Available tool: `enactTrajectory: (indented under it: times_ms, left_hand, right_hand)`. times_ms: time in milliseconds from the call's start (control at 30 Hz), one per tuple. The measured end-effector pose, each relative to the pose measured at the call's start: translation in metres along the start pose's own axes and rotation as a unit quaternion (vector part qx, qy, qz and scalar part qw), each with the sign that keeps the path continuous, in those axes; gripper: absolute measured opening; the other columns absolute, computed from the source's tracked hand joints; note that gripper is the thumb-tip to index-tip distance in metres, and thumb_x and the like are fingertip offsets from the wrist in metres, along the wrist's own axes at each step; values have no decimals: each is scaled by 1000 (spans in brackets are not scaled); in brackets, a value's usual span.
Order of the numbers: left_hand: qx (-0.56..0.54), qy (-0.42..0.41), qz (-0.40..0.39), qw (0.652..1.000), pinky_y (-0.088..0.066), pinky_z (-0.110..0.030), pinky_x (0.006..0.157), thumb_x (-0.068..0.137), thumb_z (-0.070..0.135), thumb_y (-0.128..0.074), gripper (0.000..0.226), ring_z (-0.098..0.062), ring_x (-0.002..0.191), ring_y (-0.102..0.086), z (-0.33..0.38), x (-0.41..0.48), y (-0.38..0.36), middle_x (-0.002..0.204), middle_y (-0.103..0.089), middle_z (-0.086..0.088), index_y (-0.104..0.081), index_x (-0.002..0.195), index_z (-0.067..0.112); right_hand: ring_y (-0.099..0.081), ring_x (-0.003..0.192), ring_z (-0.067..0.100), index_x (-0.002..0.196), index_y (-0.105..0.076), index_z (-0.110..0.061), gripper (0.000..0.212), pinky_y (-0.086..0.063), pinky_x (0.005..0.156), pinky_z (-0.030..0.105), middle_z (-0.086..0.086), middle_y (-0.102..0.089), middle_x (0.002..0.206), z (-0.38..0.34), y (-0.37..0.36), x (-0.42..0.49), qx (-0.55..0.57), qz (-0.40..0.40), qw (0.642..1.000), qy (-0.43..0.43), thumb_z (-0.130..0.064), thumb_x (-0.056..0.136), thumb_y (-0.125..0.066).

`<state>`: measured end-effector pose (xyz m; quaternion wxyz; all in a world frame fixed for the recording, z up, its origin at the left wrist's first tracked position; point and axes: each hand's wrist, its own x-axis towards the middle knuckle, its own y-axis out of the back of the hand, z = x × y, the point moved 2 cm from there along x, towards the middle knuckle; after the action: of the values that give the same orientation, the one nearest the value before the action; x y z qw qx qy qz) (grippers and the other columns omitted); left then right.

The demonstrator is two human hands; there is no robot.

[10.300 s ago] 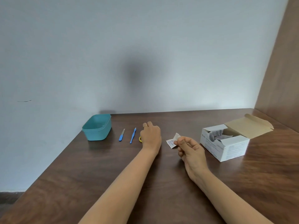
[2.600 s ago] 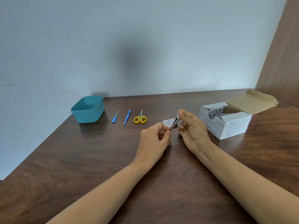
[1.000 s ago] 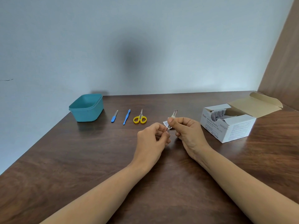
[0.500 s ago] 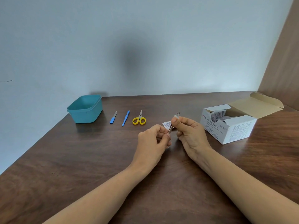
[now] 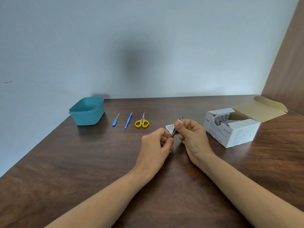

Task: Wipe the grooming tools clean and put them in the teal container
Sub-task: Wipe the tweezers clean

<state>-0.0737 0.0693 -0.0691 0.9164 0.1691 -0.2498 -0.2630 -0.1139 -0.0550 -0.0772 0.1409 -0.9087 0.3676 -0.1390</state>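
Observation:
My left hand (image 5: 156,143) pinches the lower end of a thin metal tool, probably tweezers (image 5: 174,133), which slants up to the right. My right hand (image 5: 192,135) pinches a small white swab (image 5: 179,121) around the tool near its upper tip. Both hands hover just above the table's middle. The teal container (image 5: 87,111) stands at the back left and looks empty. To its right lie a blue-handled nail file (image 5: 115,120), a blue tool (image 5: 128,120) and yellow-handled scissors (image 5: 142,122) in a row.
An open white box of alcohol swabs (image 5: 233,129) stands at the right, flap back. A torn swab wrapper (image 5: 169,127) lies behind my hands. The wooden table (image 5: 82,162) meets a pale wall behind and a wooden panel (image 5: 287,63) at the right.
My right hand has slid the swab along the metal tool toward its upper tip. The left hand keeps its hold on the lower end. The tools on the table have not moved.

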Motion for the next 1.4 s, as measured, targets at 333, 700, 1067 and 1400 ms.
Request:
enactTrajectory:
  times_ms: [333,700,1067,1400]
  left_hand:
    - [-18,7,25,1000,-59,-22,68,92,12,-60,8,-3,66,-69,-4,3,2,73,-71,2,-67,91,16]
    - [-5,-1,2,1000,-59,-27,69,90,8,-59,9,-6,64,-68,-1,2,-2,69,-70,2,-65,87,14]
    - [14,-12,-7,1000,-58,-27,69,89,7,-59,11,-7,60,-67,0,1,-4,67,-69,3,-65,85,16]
    - [6,-3,-15,1000,-59,-29,68,88,7,-61,12,-5,57,-66,-3,2,-5,63,-68,2,-63,81,17]
  right_hand:
    - [-56,53,3,72,-62,-7,14,-43,54,12,2,-65,62,-2,-5,-6,-96,-87,991,21,-6,77,-74]
    - [-35,51,5,65,-62,-11,24,-32,55,21,-5,-45,52,0,0,-1,-41,-12,999,-11,-22,86,-67]
    - [-36,52,6,75,-61,-10,19,-32,50,16,-2,-49,60,-1,3,5,68,45,996,-41,-8,93,-56]
    - [-42,56,5,78,-61,-13,13,-34,48,12,-7,-60,62,-3,7,6,95,53,993,-38,-5,78,-71]
